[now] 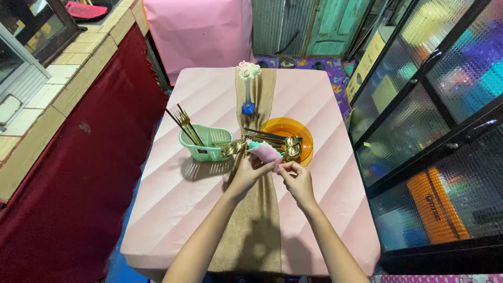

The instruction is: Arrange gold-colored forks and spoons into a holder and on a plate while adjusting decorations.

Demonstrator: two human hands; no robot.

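My left hand grips a gold spoon by its handle, the bowl pointing left toward a green plastic basket. My right hand pinches a pink cloth that is wrapped around the spoon's shaft. Both hands hover over a tan burlap runner in the middle of a pink-covered table. Just beyond the hands lies an orange plate holding several gold spoons and utensils. The green basket holds gold forks standing tilted to the left.
A blue vase with pale flowers stands on the runner at the far end. A pink-covered chair back is behind the table. A glass-door cabinet lines the right side, a dark red curtain and tiled counter the left.
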